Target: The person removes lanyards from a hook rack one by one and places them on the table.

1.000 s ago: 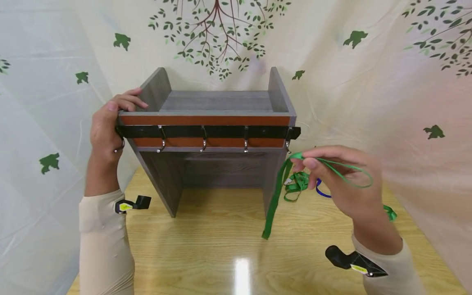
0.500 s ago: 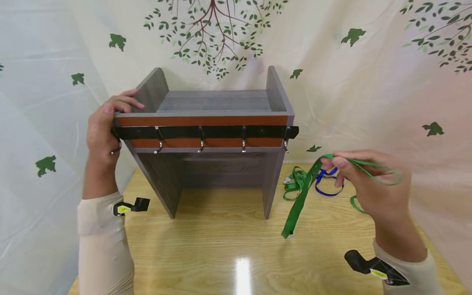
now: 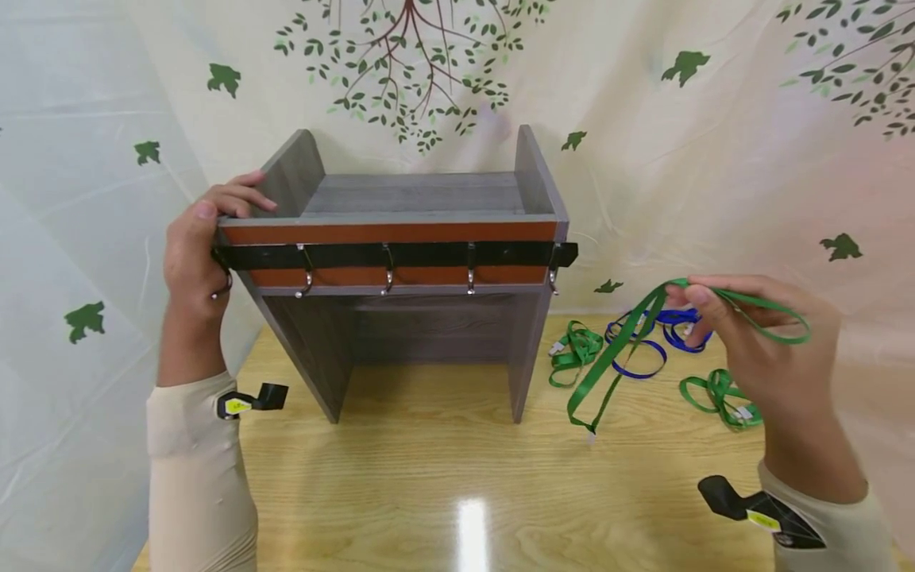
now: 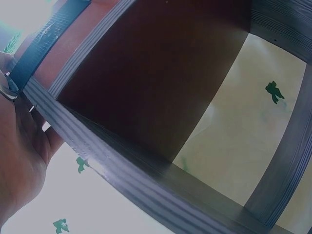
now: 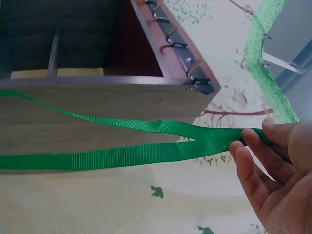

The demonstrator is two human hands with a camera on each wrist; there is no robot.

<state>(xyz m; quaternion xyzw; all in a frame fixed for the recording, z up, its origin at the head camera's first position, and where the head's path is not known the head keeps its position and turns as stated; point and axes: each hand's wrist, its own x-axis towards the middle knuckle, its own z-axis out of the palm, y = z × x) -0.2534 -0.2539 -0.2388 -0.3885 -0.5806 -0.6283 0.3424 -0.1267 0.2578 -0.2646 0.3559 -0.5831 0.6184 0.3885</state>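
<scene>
My right hand (image 3: 779,342) pinches a green lanyard (image 3: 619,345) between thumb and fingertips, to the right of the grey wooden shelf unit (image 3: 422,195). One loop of it lies back over the palm and the longer part hangs down to the left. In the right wrist view, two green straps of the lanyard (image 5: 112,157) run from the fingertips. My left hand (image 3: 196,246) grips the unit's left front corner, thumb at the front and fingers over the side. A black rail (image 3: 429,254) with several silver hooks crosses the unit's brown front; its hooks carry nothing.
On the wooden table (image 3: 400,485), right of the unit, lie a bundled green lanyard (image 3: 584,343), blue lanyards (image 3: 638,375) and another green lanyard (image 3: 718,388), partly behind my right hand. A cloth backdrop (image 3: 629,183) with printed leaves hangs behind.
My right hand has moved right, away from the rail's right end, carrying the green lanyard. More of the lanyards on the table now show. My left hand keeps its grip on the corner.
</scene>
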